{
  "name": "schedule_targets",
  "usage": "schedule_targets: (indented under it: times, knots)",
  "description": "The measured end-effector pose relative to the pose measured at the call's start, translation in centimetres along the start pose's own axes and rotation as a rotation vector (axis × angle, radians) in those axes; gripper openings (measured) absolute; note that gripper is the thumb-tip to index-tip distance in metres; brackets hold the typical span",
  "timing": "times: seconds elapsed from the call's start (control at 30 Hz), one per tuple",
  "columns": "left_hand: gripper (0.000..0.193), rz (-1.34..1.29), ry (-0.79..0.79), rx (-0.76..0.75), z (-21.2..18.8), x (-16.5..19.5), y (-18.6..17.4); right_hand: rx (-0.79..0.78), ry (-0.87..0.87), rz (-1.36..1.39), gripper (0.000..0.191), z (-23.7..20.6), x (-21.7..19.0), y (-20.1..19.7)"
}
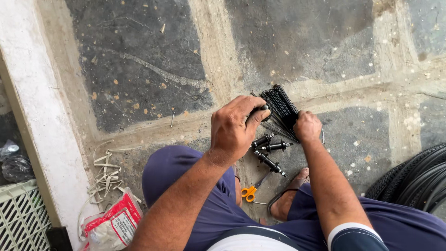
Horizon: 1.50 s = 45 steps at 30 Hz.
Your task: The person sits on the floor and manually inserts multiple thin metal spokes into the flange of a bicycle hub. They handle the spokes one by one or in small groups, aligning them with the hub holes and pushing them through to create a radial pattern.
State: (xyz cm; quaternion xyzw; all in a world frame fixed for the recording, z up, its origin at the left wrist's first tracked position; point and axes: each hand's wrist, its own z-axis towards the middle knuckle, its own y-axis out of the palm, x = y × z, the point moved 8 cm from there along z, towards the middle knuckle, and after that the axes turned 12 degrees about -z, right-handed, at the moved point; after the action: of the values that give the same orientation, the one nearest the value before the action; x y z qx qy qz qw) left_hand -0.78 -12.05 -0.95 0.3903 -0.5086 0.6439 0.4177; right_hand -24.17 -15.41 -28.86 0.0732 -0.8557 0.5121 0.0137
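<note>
Down at the lower left edge of the frame sits one pale green slatted crate [21,216], with a white painted kerb [42,116] running diagonally above it. Next along, in the lower left, a crumpled red-and-white plastic packet [114,223] lies on the stone floor [139,60], and a tangle of pale flat strips [104,174] lies just above it. Toward the middle, the left hand [234,128] is curled almost closed, thumb and fingers pinching a small dark part beside the bundle; what exactly it pinches cannot be told. Under that hand, three black axle-like hub pieces [269,153] lie on the floor, close together, between the person's knees. Below them is one pair of orange-handled scissors [251,190], beside a sandalled foot [288,195]. Just right of centre, the bundle of thin black spokes [278,111] fans upward; too many to count. The right hand [306,126] is closed in a fist around the bundle's lower end. At the far right edge, black tyres [413,179] are stacked, partly cut off by the frame.
</note>
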Motion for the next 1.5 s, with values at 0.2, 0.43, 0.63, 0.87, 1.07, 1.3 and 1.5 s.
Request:
schedule_targets:
  times: [0.2,0.43,0.63,0.87,1.07,1.3,1.5]
  knots:
    - [0.015,-0.039,0.074,0.007,-0.3,0.3,0.0,0.053,0.113,0.190,0.034,-1.1,1.8,-0.1]
    - [0.014,-0.012,0.092,0.006,-0.9,0.1,0.6,-0.007,0.296,0.760,0.019,-4.5,3.3,-0.1]
    - [0.014,-0.016,0.140,0.028,-1.6,0.9,0.5,0.143,0.160,1.452,0.014,-8.8,2.9,-3.9]
    - [0.012,-0.048,0.151,0.011,-2.9,1.9,0.6,0.264,-0.010,1.597,0.014,-14.6,4.3,-8.1]
    - [0.011,-0.029,0.153,-0.016,-3.5,2.3,0.4,0.644,-0.208,1.648,0.014,-19.1,5.2,-12.5]
    - [0.012,-0.021,0.165,-0.024,-3.6,2.3,0.4,0.456,-0.220,1.995,0.012,-17.7,3.7,-12.5]
    - [0.012,-0.016,0.208,-0.009,-3.8,1.9,0.5,0.412,0.020,2.202,0.012,-18.3,2.8,-11.8]
